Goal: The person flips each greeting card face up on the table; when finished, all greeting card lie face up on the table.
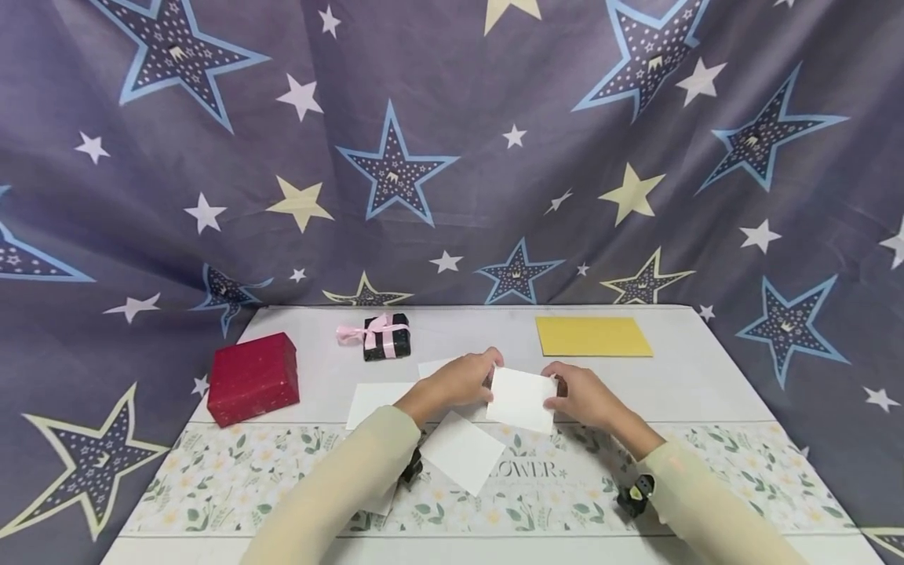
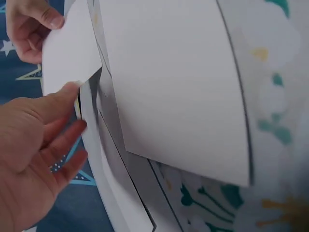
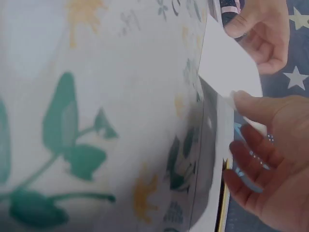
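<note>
A small white card (image 1: 521, 400) is held just above the table's middle by both hands. My left hand (image 1: 490, 375) pinches its left edge and my right hand (image 1: 554, 392) pinches its right edge. In the left wrist view the left hand (image 2: 79, 108) has its thumb on the card (image 2: 67, 53), with the right hand (image 2: 29, 24) on the far edge. The right wrist view shows the right hand (image 3: 239, 121) on the card (image 3: 227, 63) and the left hand (image 3: 263, 29) beyond it.
Loose white sheets (image 1: 462, 451) (image 1: 377, 400) lie under and left of the hands on the floral table runner (image 1: 212, 479). A red box (image 1: 253, 378) stands at the left. A black gift box with a pink ribbon (image 1: 386, 336) and a yellow sheet (image 1: 592, 336) lie at the back.
</note>
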Tool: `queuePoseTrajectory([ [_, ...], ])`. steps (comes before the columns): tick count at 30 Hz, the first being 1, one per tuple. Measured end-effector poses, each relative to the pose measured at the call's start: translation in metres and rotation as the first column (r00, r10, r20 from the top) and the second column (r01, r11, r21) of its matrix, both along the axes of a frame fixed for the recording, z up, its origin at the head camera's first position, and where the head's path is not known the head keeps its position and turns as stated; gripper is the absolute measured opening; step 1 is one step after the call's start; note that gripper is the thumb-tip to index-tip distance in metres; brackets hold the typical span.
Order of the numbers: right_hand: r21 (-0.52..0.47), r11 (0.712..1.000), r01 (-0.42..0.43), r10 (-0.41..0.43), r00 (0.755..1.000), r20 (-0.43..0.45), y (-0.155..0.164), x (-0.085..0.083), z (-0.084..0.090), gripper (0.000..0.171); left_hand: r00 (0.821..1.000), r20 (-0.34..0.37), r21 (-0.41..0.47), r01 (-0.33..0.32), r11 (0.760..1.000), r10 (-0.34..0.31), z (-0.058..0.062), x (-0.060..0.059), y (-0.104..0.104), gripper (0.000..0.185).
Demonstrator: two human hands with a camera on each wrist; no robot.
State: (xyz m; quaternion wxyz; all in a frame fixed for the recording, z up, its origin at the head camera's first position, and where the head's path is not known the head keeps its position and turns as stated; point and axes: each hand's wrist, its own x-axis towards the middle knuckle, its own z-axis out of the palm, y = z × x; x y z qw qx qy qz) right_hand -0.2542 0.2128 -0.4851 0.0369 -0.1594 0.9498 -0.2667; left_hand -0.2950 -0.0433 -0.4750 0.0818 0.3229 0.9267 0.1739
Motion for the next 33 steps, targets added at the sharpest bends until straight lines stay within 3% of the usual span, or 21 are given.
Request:
queuePoseTrajectory([
  [2,-0.020,1.000,-0.010,0.010,1.000,-0.022,0.004,-0.001,0.002,0.040,1.000,0.021,0.089,-0.004,0.996,0.002,0.002,-0.001,-0.002,0.054],
  [5,-0.036,0.999,-0.022,0.020,0.998,-0.061,0.009,-0.002,0.004,0.031,1.000,-0.011,0.156,0.006,0.988,-0.004,0.000,-0.001,-0.004,0.043],
  [8,-0.061,0.998,-0.025,0.020,0.997,-0.076,0.015,-0.004,0.004,0.014,0.997,-0.079,0.168,0.026,0.985,-0.012,-0.002,0.000,-0.005,0.028],
  [13,-0.176,0.984,-0.031,0.029,0.999,-0.015,0.025,-0.004,0.000,0.014,0.986,-0.167,0.174,0.059,0.983,-0.029,-0.003,0.001,-0.008,0.017],
  [15,-0.252,0.967,-0.022,0.034,0.999,0.042,0.027,-0.003,-0.002,0.013,0.989,-0.150,0.197,0.049,0.979,-0.019,-0.002,0.003,-0.009,0.018],
  [19,-0.403,0.915,0.009,0.061,0.985,0.161,0.032,-0.003,-0.004,0.022,0.999,-0.043,0.268,0.016,0.963,-0.005,-0.001,0.004,-0.011,0.018],
  [22,-0.464,0.884,0.059,0.057,0.971,0.231,0.037,-0.004,-0.006,0.025,1.000,0.022,0.311,0.014,0.950,-0.022,-0.003,0.005,-0.011,0.018],
  [25,-0.482,0.871,0.097,0.040,0.963,0.266,0.041,-0.004,-0.007,0.026,0.998,0.056,0.343,0.021,0.939,-0.042,-0.005,0.005,-0.010,0.020],
  [28,-0.463,0.882,0.081,0.038,0.970,0.241,0.043,-0.004,-0.008,0.027,0.996,0.075,0.363,0.018,0.932,-0.048,-0.006,0.005,-0.007,0.021],
  [33,-0.338,0.941,-0.029,0.068,0.992,0.103,0.044,-0.004,-0.006,0.043,0.995,0.074,0.334,0.038,0.942,-0.066,-0.006,0.007,0.002,0.019],
])
